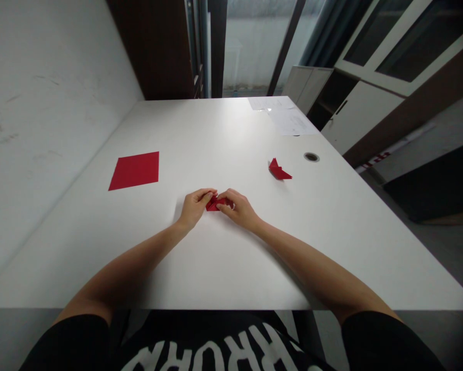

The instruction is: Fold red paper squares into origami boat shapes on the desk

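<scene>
My left hand [195, 207] and my right hand [237, 208] meet near the middle of the white table [231, 257]. Between their fingertips, both pinch a small piece of folded red origami paper [215, 204], partly hidden by my fingers. Further up and right, a finished-looking folded red paper shape [279, 171] rests on the tabletop, apart from both hands. To the left lies a flat square sheet of red paper [134, 171], unfolded and out of reach of my fingers.
Several white printed papers [289, 117] lie at the far right corner of the table, near a round cable grommet [311, 156]. A white wall [49, 103] runs along the left side. White cabinets [358, 108] and a glass door stand beyond the far edge.
</scene>
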The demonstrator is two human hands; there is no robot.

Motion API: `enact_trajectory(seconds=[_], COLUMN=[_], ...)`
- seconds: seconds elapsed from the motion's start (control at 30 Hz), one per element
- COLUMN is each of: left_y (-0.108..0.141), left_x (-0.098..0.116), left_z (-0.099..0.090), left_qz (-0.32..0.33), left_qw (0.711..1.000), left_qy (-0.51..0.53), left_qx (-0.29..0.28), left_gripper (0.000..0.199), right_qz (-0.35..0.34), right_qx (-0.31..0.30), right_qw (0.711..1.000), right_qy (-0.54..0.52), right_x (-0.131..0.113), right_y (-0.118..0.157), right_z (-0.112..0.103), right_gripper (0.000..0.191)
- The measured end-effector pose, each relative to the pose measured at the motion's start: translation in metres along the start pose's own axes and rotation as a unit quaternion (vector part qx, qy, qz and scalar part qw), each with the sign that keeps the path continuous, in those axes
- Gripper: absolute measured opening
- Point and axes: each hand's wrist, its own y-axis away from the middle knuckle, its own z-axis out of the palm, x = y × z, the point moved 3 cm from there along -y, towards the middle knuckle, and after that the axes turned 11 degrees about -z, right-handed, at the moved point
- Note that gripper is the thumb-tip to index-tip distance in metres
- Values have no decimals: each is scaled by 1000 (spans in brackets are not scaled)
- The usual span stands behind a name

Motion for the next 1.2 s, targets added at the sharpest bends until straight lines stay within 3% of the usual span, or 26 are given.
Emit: enact_trajectory(seconds=[0.17,0.4,0.5,0.77,1.0,1.2], left_y=[-3,0,-1,-4,1,-1], left_x=[-4,-1,-1,-8,-5,-7], left_z=[-1,4,4,-1,5,3], left_qz=[-20,-101,-96,-127,-117,-93], left_qw=[999,992,989,981,977,984], left_qy=[30,42,71,140,164,145], left_qx=[-1,-68,-87,-41,-64,-34], left_gripper=[26,33,35,41,36,38], right_qz=[13,10,12,22,-17,-18], right_qx=[17,79,80,126,97,79], right_qw=[1000,997,997,991,993,996], right_qy=[9,23,19,37,58,44], right_x=[1,5,7,7,5,5], right_y=[1,2,3,4,5,5], right_z=[0,-6,-6,-10,-6,-3], right_gripper=[6,5,5,7,6,9])
